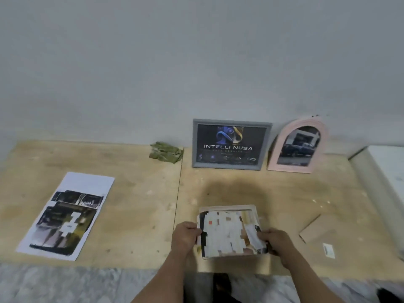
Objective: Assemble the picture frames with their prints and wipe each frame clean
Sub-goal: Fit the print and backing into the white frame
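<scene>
Both hands pinch one print (227, 234) at lower centre: left hand (185, 236) on its left edge, right hand (276, 241) on its right, over a pink frame (251, 208) lying on the table (135, 215).

On my feed the person's body shows only as two arms, cut off by the lower edge of the picture. The bare left hand (185, 236) is broad across the back, with short, thick fingers and rounded knuckles. The bare right hand (276, 242) has much the same build. The blur hides nails and finer marks. The uncovered left forearm (161, 278) and uncovered right forearm (306, 278) are bare as far as I can see them. Low between them is a dark rounded shape (222, 283), perhaps a shoe or a trouser leg. It is too blurred for me to tell.
</scene>
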